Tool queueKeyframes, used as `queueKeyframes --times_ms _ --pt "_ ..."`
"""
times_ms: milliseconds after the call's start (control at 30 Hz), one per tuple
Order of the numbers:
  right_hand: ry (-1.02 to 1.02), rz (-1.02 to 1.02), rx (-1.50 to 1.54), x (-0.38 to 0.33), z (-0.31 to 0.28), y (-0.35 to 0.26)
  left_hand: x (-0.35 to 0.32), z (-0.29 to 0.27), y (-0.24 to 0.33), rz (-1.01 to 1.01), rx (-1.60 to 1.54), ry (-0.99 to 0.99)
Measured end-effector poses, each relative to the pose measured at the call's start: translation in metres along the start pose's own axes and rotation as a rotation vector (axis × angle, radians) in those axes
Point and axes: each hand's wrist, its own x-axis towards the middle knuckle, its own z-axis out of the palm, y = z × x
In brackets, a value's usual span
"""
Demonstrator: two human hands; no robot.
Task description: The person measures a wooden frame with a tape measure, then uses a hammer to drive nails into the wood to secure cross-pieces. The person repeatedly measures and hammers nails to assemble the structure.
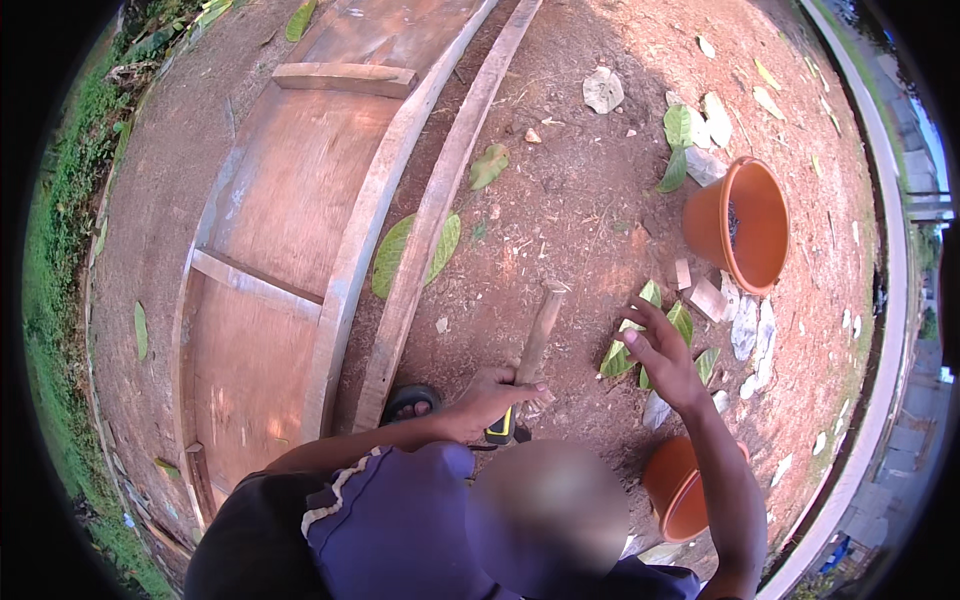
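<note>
My left hand [490, 402] is wrapped about the lower end of a short piece of wood [542, 335], which points away from me over the bare soil. Just below that hand shows a yellow and black tape measure [499, 428], partly hidden. Raised to the right, my right hand [665, 355] has its fingers apart and slightly bent, with nothing in them. Green leaves [618, 352] lie on the ground beside it. A long narrow plank [440, 205] runs along the ground left of the piece of wood.
A large plywood panel with a timber frame [300, 190] covers the left side. One orange bucket [705, 225] with dark bits inside stands far right, another orange bucket [672, 480] near my right forearm. Wood offcuts [707, 299] lie between them. A sandaled foot [410, 403] is beside the plank.
</note>
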Motion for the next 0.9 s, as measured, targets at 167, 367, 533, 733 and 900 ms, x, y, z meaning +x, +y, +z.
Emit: queueKeyframes --times_ms 167,367,533,733,900 --pt "0.413 -0.440 -0.775 -0.011 0.005 -0.064 0.036 0.072 0.070 0.295 0.324 -0.131" --pt "-0.116 -0.260 -1.651 0.033 0.012 -0.167 0.063 0.057 0.128 0.652 0.357 -0.055" --pt "-0.321 -0.196 -1.570 0.060 0.005 -0.160 0.076 0.013 0.141 0.687 0.356 0.051" --pt "-0.183 -0.156 -1.491 0.109 -0.033 -0.128 0.063 -0.049 0.161 0.811 -0.083 0.564" --pt "-0.048 -0.670 -1.443 0.167 -0.040 -0.133 0.057 -0.077 0.154 0.659 -0.258 0.429"
